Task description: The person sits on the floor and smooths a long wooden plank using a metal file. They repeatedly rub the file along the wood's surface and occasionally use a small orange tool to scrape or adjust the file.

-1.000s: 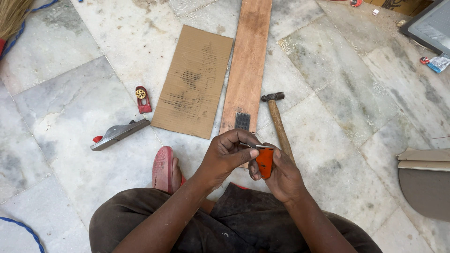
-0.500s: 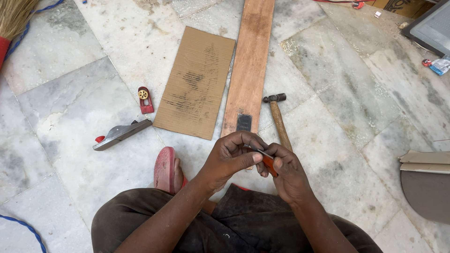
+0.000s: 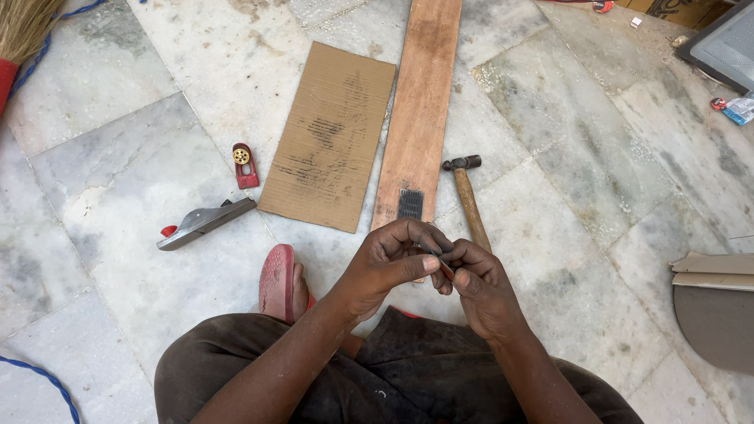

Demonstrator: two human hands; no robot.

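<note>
My left hand (image 3: 390,265) and my right hand (image 3: 484,289) meet in front of my knees, fingers pinched together on a small orange-and-metal object (image 3: 446,268). Only a thin sliver of it shows between the fingertips. Just beyond the hands a hammer (image 3: 469,202) with a wooden handle lies on the marble floor, its head pointing away. Beside it a long reddish wooden plank (image 3: 420,102) runs away from me, with a small dark ridged piece (image 3: 410,204) resting on its near end.
A brown cardboard sheet (image 3: 330,133) lies left of the plank. A metal plane body (image 3: 206,221) and a small red part (image 3: 243,163) lie further left. A red sandal (image 3: 277,283) is on my foot. Broom (image 3: 23,31) top left, blue cord (image 3: 47,381), boards (image 3: 715,306) right.
The orange object, plainly visible in my right hand a second ago, is now almost hidden as both sets of fingers have closed around it. Nothing on the floor has moved.
</note>
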